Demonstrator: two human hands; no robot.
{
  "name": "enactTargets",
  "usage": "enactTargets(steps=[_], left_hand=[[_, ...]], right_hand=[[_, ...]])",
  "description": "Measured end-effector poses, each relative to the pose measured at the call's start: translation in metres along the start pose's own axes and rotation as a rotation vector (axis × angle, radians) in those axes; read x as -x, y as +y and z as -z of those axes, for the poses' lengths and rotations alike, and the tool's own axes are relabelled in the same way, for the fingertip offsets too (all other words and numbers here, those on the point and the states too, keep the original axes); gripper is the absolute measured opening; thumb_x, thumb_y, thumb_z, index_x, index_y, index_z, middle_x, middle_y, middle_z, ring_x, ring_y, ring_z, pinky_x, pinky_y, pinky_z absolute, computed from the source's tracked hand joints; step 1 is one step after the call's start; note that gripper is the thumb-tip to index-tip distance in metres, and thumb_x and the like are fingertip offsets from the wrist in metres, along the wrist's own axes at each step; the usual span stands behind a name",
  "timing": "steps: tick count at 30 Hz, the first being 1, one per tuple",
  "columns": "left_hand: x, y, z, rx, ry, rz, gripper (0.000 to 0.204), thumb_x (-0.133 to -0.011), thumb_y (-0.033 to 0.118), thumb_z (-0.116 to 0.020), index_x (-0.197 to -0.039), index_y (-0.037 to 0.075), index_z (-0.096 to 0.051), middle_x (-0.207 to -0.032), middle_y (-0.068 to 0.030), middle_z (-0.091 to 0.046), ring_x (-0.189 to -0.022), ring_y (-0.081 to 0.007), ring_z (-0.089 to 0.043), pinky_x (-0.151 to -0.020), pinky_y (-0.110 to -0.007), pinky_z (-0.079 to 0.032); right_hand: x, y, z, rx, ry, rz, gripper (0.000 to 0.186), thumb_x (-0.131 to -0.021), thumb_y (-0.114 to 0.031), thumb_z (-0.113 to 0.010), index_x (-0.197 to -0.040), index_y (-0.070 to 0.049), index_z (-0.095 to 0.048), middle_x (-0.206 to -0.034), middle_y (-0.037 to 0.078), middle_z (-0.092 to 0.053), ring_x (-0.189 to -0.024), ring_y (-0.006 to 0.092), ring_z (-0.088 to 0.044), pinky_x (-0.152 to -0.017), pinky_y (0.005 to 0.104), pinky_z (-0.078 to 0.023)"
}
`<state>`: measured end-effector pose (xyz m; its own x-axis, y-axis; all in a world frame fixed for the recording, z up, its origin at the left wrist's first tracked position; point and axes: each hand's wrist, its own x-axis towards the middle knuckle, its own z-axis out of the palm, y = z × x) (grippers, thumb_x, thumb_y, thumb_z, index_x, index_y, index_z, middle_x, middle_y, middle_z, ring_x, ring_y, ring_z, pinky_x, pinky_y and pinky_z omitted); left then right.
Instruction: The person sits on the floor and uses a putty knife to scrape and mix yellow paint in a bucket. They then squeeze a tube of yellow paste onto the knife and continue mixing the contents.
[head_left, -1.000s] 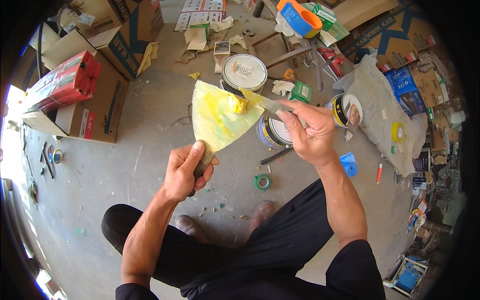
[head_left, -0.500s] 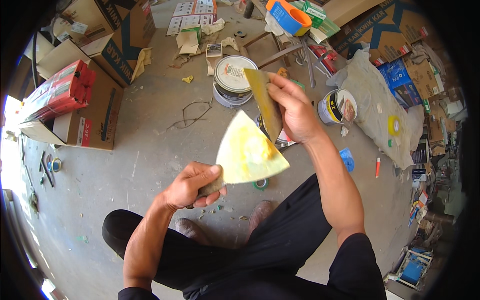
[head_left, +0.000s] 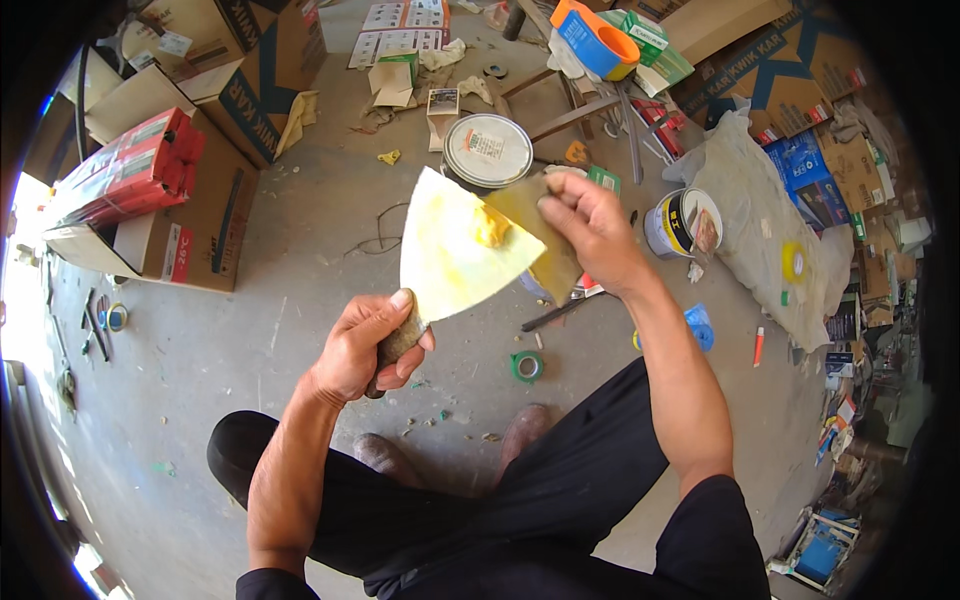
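Observation:
My left hand (head_left: 375, 340) is closed round the handle of a wide putty knife, whose fan-shaped blade (head_left: 450, 250) is coated pale yellow and bears a thicker yellow lump (head_left: 490, 228) near its right side. My right hand (head_left: 595, 225) grips a flat, yellow-smeared scraper (head_left: 550, 270) by its top edge, just behind and right of that blade; whether the two blades touch I cannot tell. Beyond them a lidded round can (head_left: 486, 145) stands on the floor, and another can (head_left: 668, 222) with rags on it stands to the right.
Cardboard boxes with red packs (head_left: 130, 165) stand at left. Plastic sheeting (head_left: 750, 230), more cartons (head_left: 830, 170) and an orange-and-blue container (head_left: 590, 40) lie right and far. Green tape (head_left: 527, 366) lies near my feet, a dark bar (head_left: 545, 318) above it.
Since half a second ago my left hand has raised and tilted its knife upward; my right hand has shifted slightly right and down. A second ago the scraper lay more sideways, over the knife's edge.

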<state>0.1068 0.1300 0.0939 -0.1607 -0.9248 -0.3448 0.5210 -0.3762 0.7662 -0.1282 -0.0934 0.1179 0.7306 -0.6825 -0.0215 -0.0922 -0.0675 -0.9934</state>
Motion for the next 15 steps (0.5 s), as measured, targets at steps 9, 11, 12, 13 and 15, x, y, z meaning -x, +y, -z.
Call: enactTargets(steps=[9,11,12,13,15], left_hand=[[-0.002,-0.011,-0.017,-0.073,-0.134,0.162,0.057,-0.116,0.042,-0.042,-0.095,-0.002,-0.072,-0.060,-0.0045,-0.056,-0.042,-0.0085,-0.041,-0.040,-0.026,-0.032],[-0.004,-0.012,-0.022,-0.048,-0.182,0.201,0.057,-0.116,0.041,-0.043,-0.096,-0.002,-0.073,-0.060,-0.0045,-0.056,-0.042,-0.0086,-0.041,-0.040,-0.026,-0.032],[-0.005,-0.013,-0.023,-0.046,-0.191,0.208,0.056,-0.116,0.041,-0.043,-0.096,-0.003,-0.073,-0.059,-0.0045,-0.056,-0.043,-0.0084,-0.041,-0.041,-0.026,-0.032],[-0.005,-0.013,-0.024,-0.038,-0.189,0.200,0.056,-0.116,0.041,-0.043,-0.096,-0.003,-0.073,-0.059,-0.0049,-0.056,-0.042,-0.0087,-0.040,-0.041,-0.026,-0.032],[-0.005,-0.014,-0.024,-0.022,-0.183,0.184,0.056,-0.116,0.040,-0.043,-0.096,-0.003,-0.072,-0.059,-0.0056,-0.055,-0.041,-0.0091,-0.039,-0.040,-0.027,-0.031]], right_hand=[[-0.002,-0.017,-0.013,-0.425,-0.059,-0.148,0.030,-0.112,-0.027,-0.054,-0.127,-0.001,-0.062,-0.088,-0.004,-0.061,-0.066,0.0050,-0.052,-0.062,0.0219,-0.043],[0.000,-0.012,-0.021,-0.421,-0.109,-0.217,0.031,-0.111,-0.028,-0.056,-0.125,-0.001,-0.064,-0.089,-0.002,-0.065,-0.068,0.0052,-0.059,-0.063,0.0222,-0.047],[0.003,-0.008,-0.026,-0.399,-0.120,-0.241,0.031,-0.111,-0.028,-0.056,-0.124,-0.001,-0.065,-0.090,-0.001,-0.066,-0.071,0.0052,-0.061,-0.064,0.0220,-0.049],[0.004,-0.004,-0.028,-0.376,-0.130,-0.263,0.032,-0.111,-0.029,-0.057,-0.123,-0.001,-0.065,-0.091,-0.001,-0.067,-0.073,0.0052,-0.063,-0.066,0.0217,-0.050],[0.006,0.004,-0.024,-0.367,-0.172,-0.229,0.032,-0.110,-0.030,-0.059,-0.120,-0.001,-0.068,-0.095,0.000,-0.071,-0.080,0.0049,-0.066,-0.071,0.0223,-0.053]])
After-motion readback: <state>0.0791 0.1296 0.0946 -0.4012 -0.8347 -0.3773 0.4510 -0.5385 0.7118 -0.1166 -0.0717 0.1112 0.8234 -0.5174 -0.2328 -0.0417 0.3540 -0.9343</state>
